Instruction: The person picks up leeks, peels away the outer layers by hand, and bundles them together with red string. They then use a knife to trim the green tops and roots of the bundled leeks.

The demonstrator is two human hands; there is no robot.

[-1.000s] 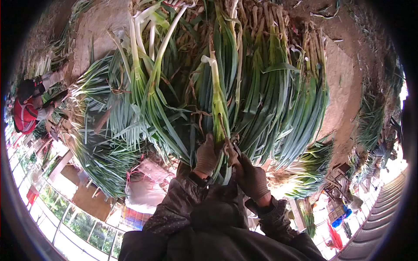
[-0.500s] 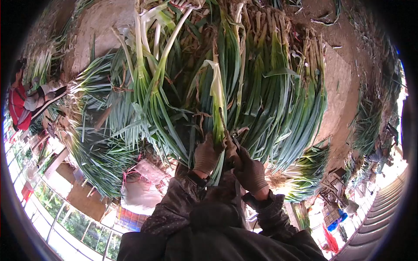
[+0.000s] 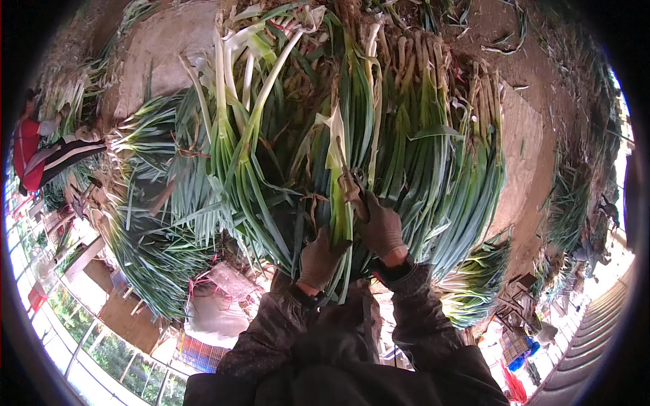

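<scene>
A long green onion [image 3: 336, 177], pale at its upper stem and green below, lies upright in the middle of the pile. My left hand [image 3: 321, 262], in a brown knit glove, is closed around its lower leaves. My right hand [image 3: 380, 230], gloved alike, is closed on a worn brown hand tool [image 3: 351, 189] with a narrow tip, which overlaps the onion stem. I cannot tell the tool's exact kind. Left of the hands, thick-stemmed green onions [image 3: 237, 128] fan out; to the right, a dense row of green onions [image 3: 426, 149] lies with roots away from me.
Another bundle of green onions [image 3: 152, 237] lies to the left, and a smaller bundle [image 3: 474, 277] at right. A person in a red vest [image 3: 28, 152] is at the far left. A white sack [image 3: 215, 314] sits at lower left. Wood scraps [image 3: 518, 298] are piled at right.
My right hand and the tool have moved up along the onion stem, away from my left hand. My left hand has shifted slightly down toward me, still gripping the leaves.
</scene>
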